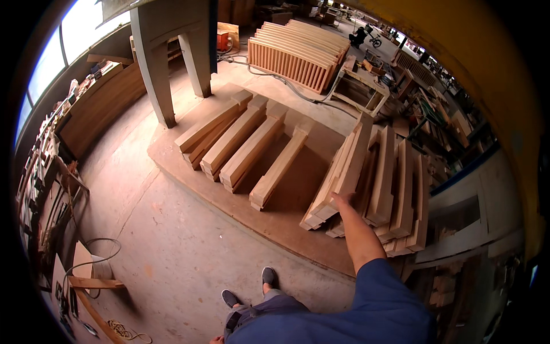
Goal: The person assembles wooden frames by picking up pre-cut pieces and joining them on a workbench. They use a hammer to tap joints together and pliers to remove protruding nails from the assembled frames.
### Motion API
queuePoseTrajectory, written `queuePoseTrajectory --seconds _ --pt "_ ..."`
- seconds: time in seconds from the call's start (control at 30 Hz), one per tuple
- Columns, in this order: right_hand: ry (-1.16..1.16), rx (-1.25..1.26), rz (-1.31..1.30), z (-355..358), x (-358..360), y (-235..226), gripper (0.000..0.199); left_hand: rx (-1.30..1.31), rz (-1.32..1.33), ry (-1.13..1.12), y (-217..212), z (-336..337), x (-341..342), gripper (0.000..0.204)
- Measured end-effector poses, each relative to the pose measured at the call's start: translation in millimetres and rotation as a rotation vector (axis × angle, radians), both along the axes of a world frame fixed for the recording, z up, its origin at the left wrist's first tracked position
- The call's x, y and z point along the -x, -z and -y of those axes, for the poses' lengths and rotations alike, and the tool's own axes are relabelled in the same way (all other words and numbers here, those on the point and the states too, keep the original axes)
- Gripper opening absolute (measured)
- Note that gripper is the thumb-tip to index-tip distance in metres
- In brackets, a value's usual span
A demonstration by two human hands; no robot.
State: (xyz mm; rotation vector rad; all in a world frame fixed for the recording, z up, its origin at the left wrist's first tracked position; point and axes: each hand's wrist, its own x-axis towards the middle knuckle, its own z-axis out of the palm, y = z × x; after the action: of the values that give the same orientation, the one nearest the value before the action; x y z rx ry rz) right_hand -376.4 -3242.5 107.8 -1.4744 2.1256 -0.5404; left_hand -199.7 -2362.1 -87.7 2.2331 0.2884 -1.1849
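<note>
My right hand reaches out to a long wooden beam on top of a stack at the right. It grips the near end, thumb toward the top and the other fingers mostly hidden along the side. Under and beside this beam lie more wooden beams, stacked in rows. To the left, several shorter stacks of beams lie side by side on a low brown board platform. Only a sliver of my left hand shows at the lower edge, by my waist, its fingers not clear.
Grey machine legs stand at the back left. A slatted wooden stack and a small wooden bench are behind the platform, with a cable on the floor. Scrap wood lines the left; a yellow frame looms at right.
</note>
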Motion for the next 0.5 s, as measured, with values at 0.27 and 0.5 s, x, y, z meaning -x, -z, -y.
queuePoseTrajectory --seconds 0.27,0.5 --pt "-0.068 -0.056 -0.003 -42 2 -77 0.085 -0.096 0.040 0.011 8 -46 -3 0.019" --pt "-0.102 -0.009 -0.096 -181 13 -169 0.076 0.210 -0.183 0.053 -54 72 -79 0.025"
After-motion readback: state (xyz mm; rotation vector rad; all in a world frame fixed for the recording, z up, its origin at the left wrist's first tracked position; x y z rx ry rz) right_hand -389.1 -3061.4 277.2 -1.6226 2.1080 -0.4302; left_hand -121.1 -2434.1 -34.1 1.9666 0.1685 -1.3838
